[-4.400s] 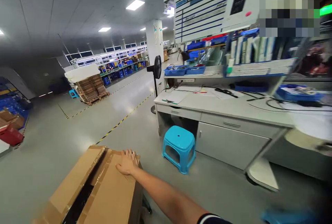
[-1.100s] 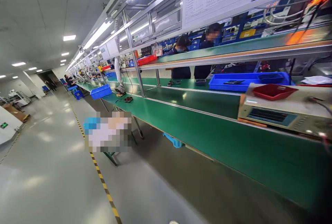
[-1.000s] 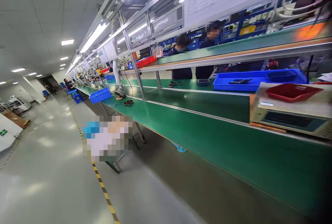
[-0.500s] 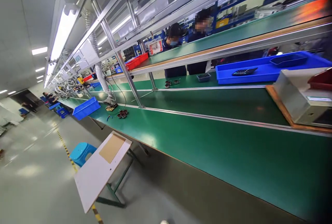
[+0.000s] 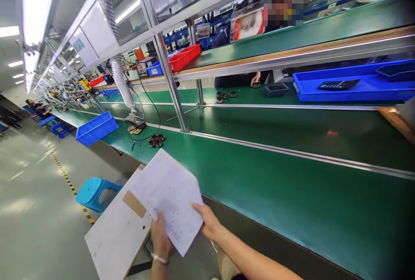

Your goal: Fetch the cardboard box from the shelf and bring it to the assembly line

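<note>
Both hands grip one printed sheet of paper [image 5: 168, 198] at its lower edge: the left hand [image 5: 159, 237] pinches it from below with the thumb on top, and the right hand [image 5: 207, 223] holds the lower right edge, fingers partly hidden behind the page. The sheet hangs over the upper corner of a tilted white board [image 5: 113, 237] that stands just off the near edge of the long green bench [image 5: 275, 185]. Left of the board the grey floor [image 5: 32, 211] lies open, with a blue stool [image 5: 94, 192] beside the yellow-black floor line. On the bench's far side a blue tray [image 5: 353, 89] holds a dark calculator [image 5: 337, 84]; a blue bin [image 5: 96, 128] sits at the near edge farther along, its contents not visible; a red tray [image 5: 183, 57] rests on the upper shelf
</note>
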A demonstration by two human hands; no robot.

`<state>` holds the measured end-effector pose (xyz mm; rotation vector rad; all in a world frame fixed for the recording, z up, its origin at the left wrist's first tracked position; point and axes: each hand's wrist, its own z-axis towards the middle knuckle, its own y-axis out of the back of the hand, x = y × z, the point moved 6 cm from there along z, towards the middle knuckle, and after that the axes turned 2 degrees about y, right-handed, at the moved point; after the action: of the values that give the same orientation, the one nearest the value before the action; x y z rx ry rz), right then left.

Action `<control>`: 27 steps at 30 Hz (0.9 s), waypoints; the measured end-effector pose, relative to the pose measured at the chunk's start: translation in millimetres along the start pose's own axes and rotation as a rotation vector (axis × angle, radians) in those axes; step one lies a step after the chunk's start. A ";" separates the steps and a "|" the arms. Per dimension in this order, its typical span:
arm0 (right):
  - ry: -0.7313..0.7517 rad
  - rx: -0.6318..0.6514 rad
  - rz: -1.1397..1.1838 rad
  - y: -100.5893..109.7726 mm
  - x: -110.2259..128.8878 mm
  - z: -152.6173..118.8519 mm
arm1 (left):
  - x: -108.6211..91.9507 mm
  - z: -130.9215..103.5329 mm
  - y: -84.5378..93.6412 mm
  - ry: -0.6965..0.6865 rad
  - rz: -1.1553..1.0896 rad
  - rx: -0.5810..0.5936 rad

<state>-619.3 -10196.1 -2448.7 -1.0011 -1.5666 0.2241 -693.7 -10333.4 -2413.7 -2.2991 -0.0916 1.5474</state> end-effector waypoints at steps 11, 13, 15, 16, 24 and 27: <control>0.328 -0.771 -0.240 165.9 254.7 157.1 | 43.8 137.5 -84.1 0.226 0.303 0.210; 0.277 -0.818 -0.329 183.2 299.9 191.2 | 40.9 154.9 -61.2 0.156 0.412 0.080; 0.233 -0.850 -0.424 193.2 337.9 228.3 | 36.8 171.5 -47.2 0.041 0.526 -0.040; 0.219 -0.864 -0.472 196.0 353.9 247.3 | 35.3 179.4 -45.8 -0.022 0.583 -0.088; 0.210 -0.963 -0.917 200.8 426.6 382.2 | 61.6 215.0 -103.9 -0.250 0.986 -0.291; 0.202 -0.975 -1.073 198.1 438.0 419.5 | 69.6 210.8 -113.1 -0.292 1.214 -0.374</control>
<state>-864.7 -9611.3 -2378.9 -0.6778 -1.8063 -1.4403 -840.3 -10155.0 -2507.0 -2.4754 1.2476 2.5593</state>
